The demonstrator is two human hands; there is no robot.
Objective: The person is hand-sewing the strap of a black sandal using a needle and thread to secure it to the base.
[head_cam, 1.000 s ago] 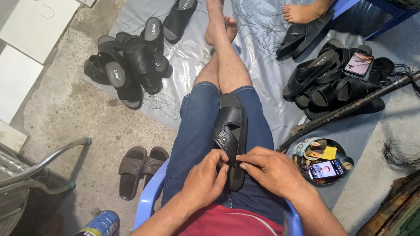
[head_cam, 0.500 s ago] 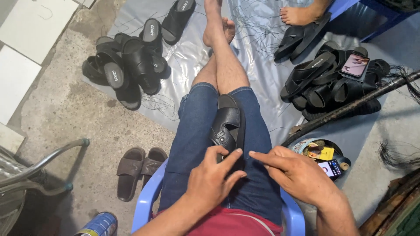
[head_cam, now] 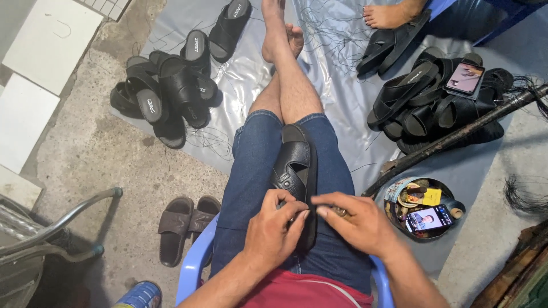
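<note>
Left hand (head_cam: pixel 274 228) pinches the black sandal (head_cam: pixel 297 171) lying on the lap; right hand (head_cam: pixel 357 222) pinches at its edge. Brown slippers (head_cam: pixel 182 225) lie left of the sandal, a round tin (head_cam: pixel 425 211) right, black sandal piles (head_cam: pixel 165 91) beyond.

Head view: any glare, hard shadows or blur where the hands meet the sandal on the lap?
Head view: light is soft and even, with no hard shadows; the black sandal on the lap is sharp, and so are the left hand and right hand; mild sheen only on the grey plastic sheet; straight edges bow slightly toward the corners.
</note>
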